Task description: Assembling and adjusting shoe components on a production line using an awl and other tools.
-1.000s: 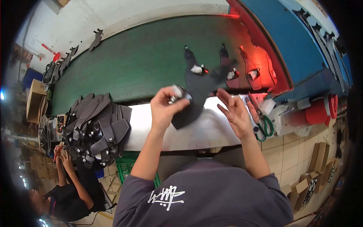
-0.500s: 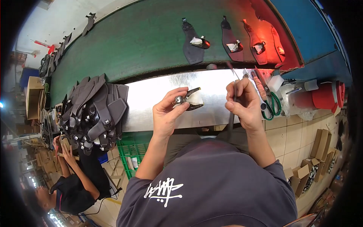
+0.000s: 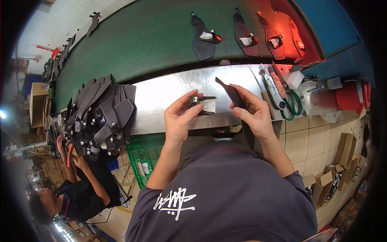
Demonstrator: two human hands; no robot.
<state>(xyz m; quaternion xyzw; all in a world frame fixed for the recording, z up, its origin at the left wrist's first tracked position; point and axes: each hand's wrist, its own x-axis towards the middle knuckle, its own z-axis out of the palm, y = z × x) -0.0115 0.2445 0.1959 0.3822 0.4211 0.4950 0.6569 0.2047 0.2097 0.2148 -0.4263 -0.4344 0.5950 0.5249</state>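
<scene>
Between the thumb and fingers of my left hand [image 3: 178, 115] is a black shoe strap [image 3: 208, 111] with a white lining and a shiny metallic ornament. To its right, my right hand [image 3: 258, 117] pinches a dark grey insole [image 3: 237, 97], its narrow tip pointing up and to the left. The insole's lower part hangs below the hand toward my lap. The two pieces are apart, both held above the near edge of the metal table [image 3: 157, 99]. A pointed tool with a wooden handle [image 3: 266, 99] lies just beyond my right hand.
A pile of dark insoles [image 3: 107, 97] sits left. Insoles with straps [image 3: 203, 44] lie on the green conveyor [image 3: 141, 40], some in red light. A utility knife [image 3: 274, 90], green-handled scissors [image 3: 297, 107] and a red container [image 3: 348, 97] are right. A co-worker [image 3: 80, 197] sits lower left.
My right hand has turned the insole from nearly edge-on so its face shows, bringing the tip toward the left hand. The strap is turned slightly. The co-worker's hands have moved.
</scene>
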